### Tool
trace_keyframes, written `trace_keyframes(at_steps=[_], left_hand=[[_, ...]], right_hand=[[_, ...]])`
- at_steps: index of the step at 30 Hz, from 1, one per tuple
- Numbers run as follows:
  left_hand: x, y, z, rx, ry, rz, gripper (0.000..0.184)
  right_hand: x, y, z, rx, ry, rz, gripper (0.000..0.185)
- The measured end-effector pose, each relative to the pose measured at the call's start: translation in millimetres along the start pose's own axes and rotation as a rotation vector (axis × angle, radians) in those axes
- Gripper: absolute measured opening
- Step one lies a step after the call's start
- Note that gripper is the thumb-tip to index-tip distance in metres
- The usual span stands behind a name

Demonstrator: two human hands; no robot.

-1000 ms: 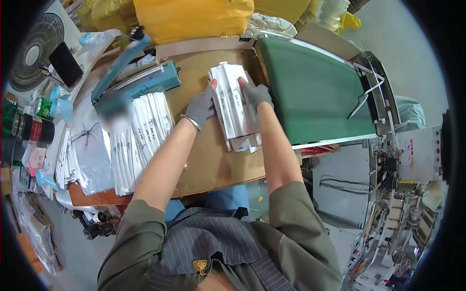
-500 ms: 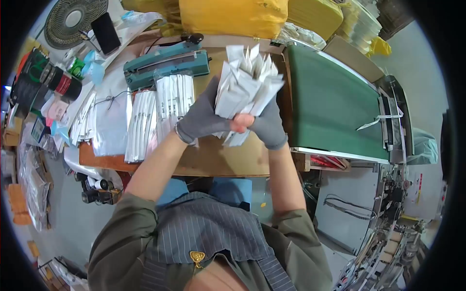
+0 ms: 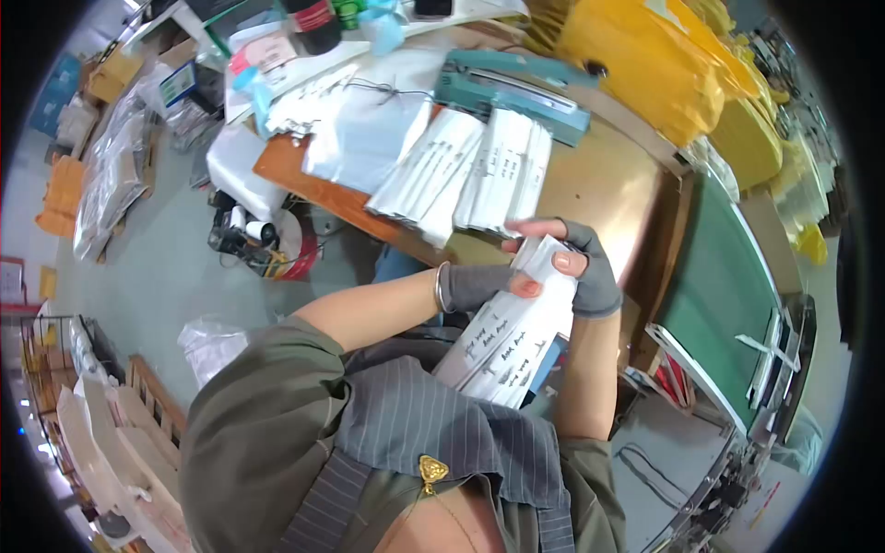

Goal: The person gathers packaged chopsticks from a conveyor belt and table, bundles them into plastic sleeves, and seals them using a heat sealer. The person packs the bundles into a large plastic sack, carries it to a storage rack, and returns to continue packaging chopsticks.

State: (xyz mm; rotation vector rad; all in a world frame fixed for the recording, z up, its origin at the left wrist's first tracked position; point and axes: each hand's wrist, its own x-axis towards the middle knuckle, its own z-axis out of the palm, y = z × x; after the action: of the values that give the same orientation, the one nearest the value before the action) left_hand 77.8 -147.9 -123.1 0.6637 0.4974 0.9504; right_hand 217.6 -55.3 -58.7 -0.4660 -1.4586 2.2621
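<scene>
A stack of long white paper packets with black print (image 3: 507,346) lies slanted between my hands, its near end close to my apron. My left hand (image 3: 484,288), in a grey fingerless glove with a bracelet at the wrist, is closed on the stack's left side, thumb on top. Gripping the far end from the right is my right hand (image 3: 595,276), also gloved, with its thumb on the upper face and fingers around the far edge. Beyond them on the table, more white packets lie in two bundles, a left one (image 3: 429,170) and a right one (image 3: 505,170).
A teal bag sealer (image 3: 516,88) stands behind the bundles. Clear plastic bags (image 3: 364,129) lie to their left. At right is a green conveyor belt (image 3: 724,276); a big yellow sack (image 3: 645,64) sits at the back. The brown tabletop (image 3: 590,184) shows beside the sealer.
The view has swung left. Both hands have brought the packets down toward my body, and the stack has gone from upright and fanned to lying flat with its printed side up.
</scene>
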Motion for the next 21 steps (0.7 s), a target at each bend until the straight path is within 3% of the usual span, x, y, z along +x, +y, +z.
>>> trace_keyframes(at_steps=[1, 3, 4, 5, 6, 7, 8, 9, 10, 11, 12, 13, 14, 16, 17, 19, 21], left_hand=[[-6.7, 2.2, -3.2, 0.098, 0.116, 0.066, 0.059], [-34.9, 28.4, -37.1, 0.592, 0.142, -0.073, 0.046], [-40.2, 70.7, -28.3, 0.736, 0.215, -0.185, 0.033], [-55.0, 57.0, -127.4, 0.972, 0.315, 0.066, 0.027], [-73.8, 73.9, -172.9, 0.7, 0.706, 0.169, 0.023], [-81.9, 99.9, -249.4, 1.443, 0.825, 0.464, 0.019], [-83.7, 102.4, -246.5, 1.576, 0.977, 0.608, 0.023], [-99.0, 105.0, -275.2, 1.778, 1.012, 0.415, 0.024], [-102.9, 113.3, -296.7, 1.698, 0.911, 0.249, 0.024], [-104.8, 125.0, -309.4, 1.586, 0.814, 0.255, 0.021], [-102.9, 132.4, -315.7, 1.578, 0.796, 0.262, 0.021], [-105.6, 150.4, -311.7, 1.414, 0.775, -0.042, 0.022], [-109.8, 158.6, -309.3, 1.22, 0.697, 0.059, 0.023], [-100.2, 179.8, -288.1, 1.018, 0.879, 0.224, 0.024], [-97.4, 183.9, -256.1, 0.947, 0.914, 0.431, 0.025], [-69.8, 154.6, -108.1, 0.875, 0.936, 0.644, 0.029], [-43.3, 88.7, -47.1, 0.971, 0.88, 0.559, 0.026]], right_hand=[[8.7, 13.3, 0.6, 0.001, -0.014, -0.006, 0.046], [11.4, 34.6, -1.6, 0.119, -0.032, -0.11, 0.034], [7.1, 35.6, 2.3, 0.107, 0.009, -0.06, 0.028], [9.7, 34.7, 6.5, 0.091, 0.082, -0.027, 0.024], [11.9, 44.7, 5.6, 0.153, 0.063, -0.108, 0.02], [14.2, 48.6, -0.9, -0.07, 0.072, -0.223, 0.018], [15.7, 57.5, 2.0, 0.161, 0.1, -0.176, 0.019], [19.9, 57.2, 2.7, 0.025, 0.094, -0.243, 0.019], [22.7, 61.0, 2.9, -0.108, 0.078, -0.371, 0.018], [27.1, 68.0, -2.5, -0.081, 0.045, -0.433, 0.018], [22.8, 62.1, -1.0, -0.246, 0.076, -0.508, 0.017], [19.4, 62.7, 3.0, 0.071, 0.132, -0.256, 0.019], [9.7, 51.6, 11.9, 0.105, 0.185, -0.15, 0.025], [12.0, 43.3, 13.3, 0.122, 0.25, -0.051, 0.033], [14.4, 47.6, 13.6, 0.151, 0.29, -0.03, 0.039], [20.1, 53.0, 16.8, 0.186, 0.326, -0.003, 0.045], [29.3, 52.9, 22.7, -0.05, 0.362, -0.029, 0.049]])
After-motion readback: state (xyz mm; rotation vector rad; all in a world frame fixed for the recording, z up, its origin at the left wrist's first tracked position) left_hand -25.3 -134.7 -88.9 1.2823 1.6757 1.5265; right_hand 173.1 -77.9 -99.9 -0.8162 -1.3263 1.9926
